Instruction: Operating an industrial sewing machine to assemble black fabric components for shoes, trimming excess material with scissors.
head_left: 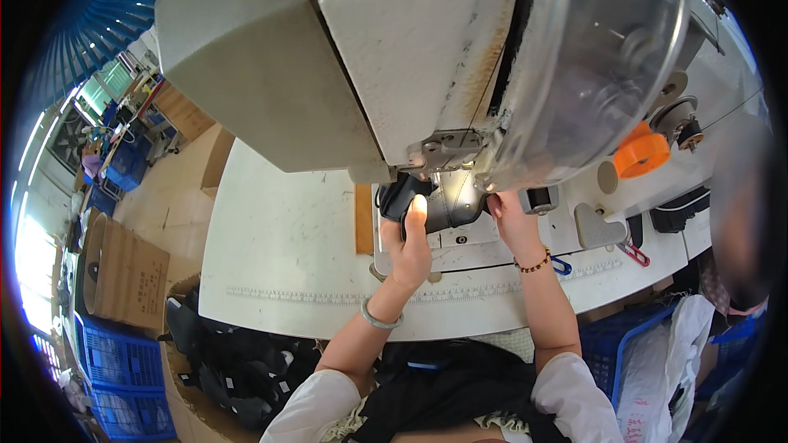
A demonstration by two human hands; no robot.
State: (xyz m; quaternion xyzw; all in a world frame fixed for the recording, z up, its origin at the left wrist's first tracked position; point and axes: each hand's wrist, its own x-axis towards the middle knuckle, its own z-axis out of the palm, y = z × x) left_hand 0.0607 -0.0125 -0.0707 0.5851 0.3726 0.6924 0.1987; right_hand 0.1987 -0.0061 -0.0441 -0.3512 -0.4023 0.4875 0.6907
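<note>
A black, smooth, curved piece with seam lines [447,207], perhaps a shoe or bag part, sits under the lit needle area of a sewing machine [254,74]. My left hand [408,242] grips its left side, thumb lying on top and fingers curled partly out of sight. At the piece's right edge, my right hand [515,220] has its fingertips closed on the rim, some of them hidden by the machine. The needle itself is covered by the machine head.
A white table [279,238] with a printed ruler surrounds the machine. Red-handled snips [635,254] and an orange spool [642,151] lie right. Below left, a cardboard box holds black pieces [238,369]; blue crates [123,353] stand beside it. A blue basket [603,349] is lower right.
</note>
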